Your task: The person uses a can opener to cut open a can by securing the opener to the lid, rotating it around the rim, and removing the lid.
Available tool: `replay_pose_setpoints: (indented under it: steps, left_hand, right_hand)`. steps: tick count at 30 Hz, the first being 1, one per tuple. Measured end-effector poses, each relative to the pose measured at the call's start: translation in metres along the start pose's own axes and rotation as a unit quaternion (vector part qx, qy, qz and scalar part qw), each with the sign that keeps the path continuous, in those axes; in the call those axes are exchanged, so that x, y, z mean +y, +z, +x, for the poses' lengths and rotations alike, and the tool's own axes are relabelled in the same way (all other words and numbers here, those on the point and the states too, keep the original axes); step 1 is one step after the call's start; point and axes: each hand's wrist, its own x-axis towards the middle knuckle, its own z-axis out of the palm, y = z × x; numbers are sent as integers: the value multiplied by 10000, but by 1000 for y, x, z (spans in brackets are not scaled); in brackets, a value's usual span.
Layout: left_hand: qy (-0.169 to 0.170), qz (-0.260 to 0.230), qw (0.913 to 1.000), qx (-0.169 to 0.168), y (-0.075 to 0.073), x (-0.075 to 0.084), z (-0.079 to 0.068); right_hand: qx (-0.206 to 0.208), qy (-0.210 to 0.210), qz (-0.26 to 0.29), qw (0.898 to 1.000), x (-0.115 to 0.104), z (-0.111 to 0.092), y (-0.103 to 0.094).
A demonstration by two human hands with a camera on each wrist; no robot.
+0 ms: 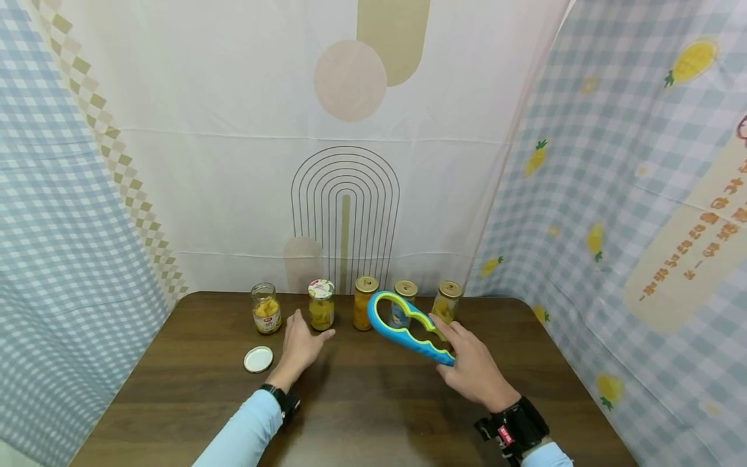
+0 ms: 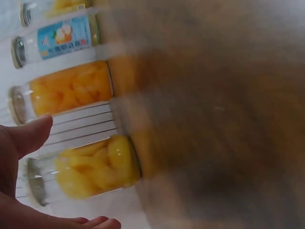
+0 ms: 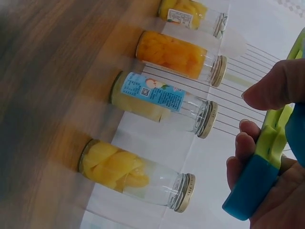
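My right hand (image 1: 475, 368) grips the handles of a blue and lime-green jar opener (image 1: 382, 329), which is held up in front of the jars on the right. In the right wrist view, fingers curl round its handle (image 3: 252, 188). My left hand (image 1: 300, 347) reaches toward a jar of yellow fruit with a patterned lid (image 1: 321, 305), thumb and fingers spread. In the left wrist view that jar (image 2: 97, 167) stands between the thumb and the fingers; whether they touch it I cannot tell. Left of it stands a lidless jar of yellow fruit (image 1: 266, 309), with a white lid (image 1: 258, 359) lying before it.
Further right in the row stand an orange fruit jar (image 1: 364, 305), a blue-labelled jar (image 1: 404, 299) and another yellow fruit jar (image 1: 446, 300), all with gold lids. They stand near the back edge of the brown wooden table (image 1: 373, 408). Cloth curtains (image 1: 233, 162) hang behind and at both sides.
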Motion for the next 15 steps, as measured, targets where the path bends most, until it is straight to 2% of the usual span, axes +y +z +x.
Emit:
replay_pose_setpoints:
  steps: [7,15]
  left_hand:
    - [28,-901,9956,252,19,7,34]
    - [66,-1394,9889,516,26,8,49]
  right_hand:
    - [38,-22,-60,10000,4,-2,-2]
    - [114,-98,-58,9999,6,-3,-1]
